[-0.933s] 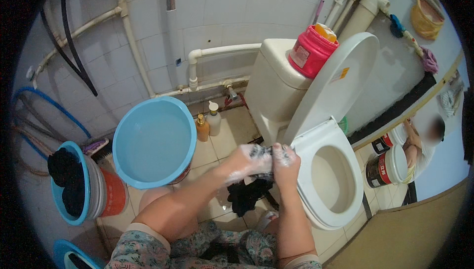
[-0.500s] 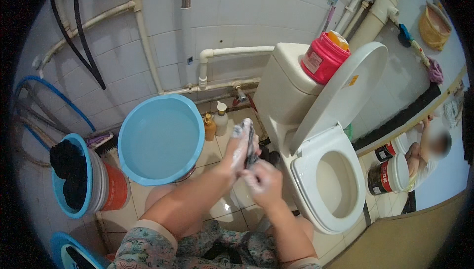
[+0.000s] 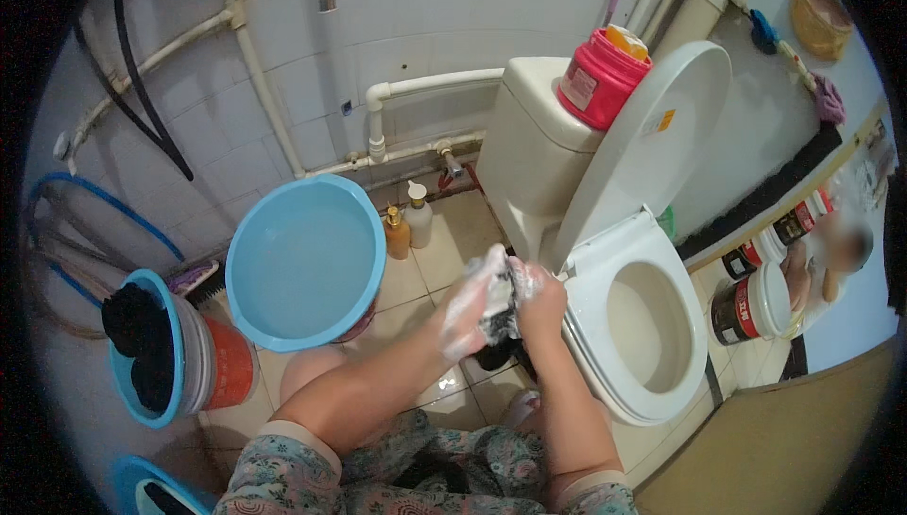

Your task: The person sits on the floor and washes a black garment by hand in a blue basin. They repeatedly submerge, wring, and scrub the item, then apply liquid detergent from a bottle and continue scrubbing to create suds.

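Observation:
A soapy black cloth [image 3: 500, 320] is bunched between my two hands, low in front of me; whether it is a sock or another small garment I cannot tell. White lather coats my left hand [image 3: 468, 312], whose fingers press round the cloth from the left. My right hand [image 3: 542, 302] is closed on the cloth's right side, with foam on the fingers. Just beneath, another dark thing [image 3: 493, 356] shows partly near the floor. To the left stands a light blue basin [image 3: 249, 318] of cloudy water.
On the right is a white toilet [image 3: 673, 385], lid raised, a pink tub [image 3: 605, 80] on its tank. Two pump bottles, one amber [image 3: 397, 234], one whitish [image 3: 419, 222], stand by the wall. A blue-rimmed bucket [image 3: 196, 364] holds black cloths [image 3: 142, 335]. A person sits beyond, far right.
My hands have drawn the cloth slightly lower and to the right, and it is now bunched rather than stretched upright. The view has shifted a little. The person at far right has lowered an arm.

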`<action>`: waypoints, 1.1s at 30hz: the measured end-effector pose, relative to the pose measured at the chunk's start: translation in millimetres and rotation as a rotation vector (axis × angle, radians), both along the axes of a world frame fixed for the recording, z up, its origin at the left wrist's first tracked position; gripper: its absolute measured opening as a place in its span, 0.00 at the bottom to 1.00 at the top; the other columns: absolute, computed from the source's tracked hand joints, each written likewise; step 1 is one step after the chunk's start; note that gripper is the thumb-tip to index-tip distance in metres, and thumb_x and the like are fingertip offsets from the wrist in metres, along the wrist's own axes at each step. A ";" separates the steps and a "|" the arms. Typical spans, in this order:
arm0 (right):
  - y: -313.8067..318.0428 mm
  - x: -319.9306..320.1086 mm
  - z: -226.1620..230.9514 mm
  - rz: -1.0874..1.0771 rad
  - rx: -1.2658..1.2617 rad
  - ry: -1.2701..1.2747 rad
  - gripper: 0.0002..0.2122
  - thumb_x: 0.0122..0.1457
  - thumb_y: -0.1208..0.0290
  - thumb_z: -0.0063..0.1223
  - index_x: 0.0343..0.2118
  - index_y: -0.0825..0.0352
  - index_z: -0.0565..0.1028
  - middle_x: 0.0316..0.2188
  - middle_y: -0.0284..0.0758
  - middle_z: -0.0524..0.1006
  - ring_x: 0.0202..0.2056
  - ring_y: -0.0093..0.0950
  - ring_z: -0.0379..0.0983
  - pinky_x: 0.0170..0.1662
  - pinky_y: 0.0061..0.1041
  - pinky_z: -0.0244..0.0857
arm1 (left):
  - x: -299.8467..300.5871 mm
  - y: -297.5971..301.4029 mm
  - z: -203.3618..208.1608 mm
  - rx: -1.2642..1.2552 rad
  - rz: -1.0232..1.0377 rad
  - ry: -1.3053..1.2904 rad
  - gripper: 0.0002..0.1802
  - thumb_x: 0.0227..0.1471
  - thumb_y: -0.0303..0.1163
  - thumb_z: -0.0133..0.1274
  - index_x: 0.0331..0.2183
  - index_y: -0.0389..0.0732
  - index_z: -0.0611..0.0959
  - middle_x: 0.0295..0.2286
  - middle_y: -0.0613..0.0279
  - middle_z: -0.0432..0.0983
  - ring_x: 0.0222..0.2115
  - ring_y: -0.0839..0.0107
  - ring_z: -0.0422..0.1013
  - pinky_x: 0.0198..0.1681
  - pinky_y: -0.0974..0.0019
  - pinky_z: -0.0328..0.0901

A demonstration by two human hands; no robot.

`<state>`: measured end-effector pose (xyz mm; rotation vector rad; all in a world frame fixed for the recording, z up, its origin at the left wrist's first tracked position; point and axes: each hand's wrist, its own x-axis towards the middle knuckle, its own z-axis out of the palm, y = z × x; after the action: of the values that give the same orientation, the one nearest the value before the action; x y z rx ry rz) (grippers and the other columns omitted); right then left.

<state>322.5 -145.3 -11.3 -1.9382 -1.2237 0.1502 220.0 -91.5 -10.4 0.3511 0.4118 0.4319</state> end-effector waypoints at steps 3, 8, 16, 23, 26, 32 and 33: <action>-6.5 4.0 5.1 0.016 0.044 0.230 0.14 0.55 0.63 0.47 0.23 0.72 0.70 0.19 0.49 0.68 0.23 0.42 0.64 0.28 0.31 0.59 | -12.0 23.7 30.3 0.027 0.163 0.153 0.23 0.51 0.50 0.45 0.42 0.45 0.67 0.35 0.60 0.68 0.35 0.65 0.68 0.40 0.59 0.64; -14.3 16.3 5.9 0.064 0.144 0.778 0.12 0.53 0.65 0.51 0.21 0.69 0.71 0.18 0.31 0.70 0.23 0.20 0.63 0.28 0.21 0.58 | -20.2 60.6 27.6 0.197 0.489 0.175 0.17 0.53 0.47 0.44 0.37 0.43 0.73 0.34 0.63 0.69 0.36 0.64 0.68 0.44 0.57 0.61; -22.6 5.2 22.6 0.191 0.251 0.724 0.07 0.52 0.69 0.52 0.26 0.65 0.67 0.22 0.27 0.68 0.23 0.17 0.61 0.28 0.18 0.58 | -14.8 59.3 16.7 0.526 0.281 0.167 0.21 0.55 0.49 0.40 0.30 0.40 0.73 0.27 0.62 0.72 0.29 0.71 0.70 0.33 0.68 0.66; -12.0 -31.5 13.2 0.070 0.013 -0.423 0.11 0.48 0.62 0.55 0.21 0.65 0.70 0.19 0.40 0.71 0.19 0.41 0.67 0.23 0.33 0.61 | 13.4 16.8 -23.6 0.122 0.160 0.091 0.21 0.51 0.51 0.47 0.35 0.44 0.67 0.27 0.63 0.67 0.28 0.72 0.66 0.32 0.66 0.64; -16.0 -3.5 15.0 0.021 0.108 -0.204 0.16 0.53 0.59 0.48 0.18 0.67 0.66 0.18 0.40 0.71 0.21 0.43 0.68 0.23 0.35 0.61 | 3.4 14.4 41.5 0.096 0.292 0.275 0.24 0.51 0.54 0.45 0.41 0.46 0.65 0.32 0.61 0.66 0.33 0.71 0.66 0.38 0.65 0.64; -27.3 -3.6 -25.8 0.297 -0.094 0.469 0.12 0.57 0.65 0.43 0.27 0.70 0.70 0.20 0.42 0.69 0.25 0.33 0.67 0.34 0.29 0.61 | -12.6 58.3 26.0 -0.046 0.455 0.025 0.17 0.51 0.51 0.45 0.28 0.47 0.75 0.23 0.65 0.72 0.25 0.68 0.69 0.30 0.63 0.66; -24.2 -4.9 -35.0 0.261 -0.287 0.692 0.14 0.52 0.67 0.50 0.39 0.69 0.67 0.26 0.39 0.70 0.29 0.28 0.65 0.37 0.26 0.61 | -13.3 57.8 17.3 -0.030 0.408 -0.048 0.17 0.51 0.50 0.45 0.26 0.47 0.75 0.23 0.65 0.73 0.24 0.67 0.70 0.30 0.63 0.66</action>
<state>317.6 -169.6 -46.3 -1.7125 -0.9990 1.0859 206.7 -33.7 6.9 0.2259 0.4438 0.8295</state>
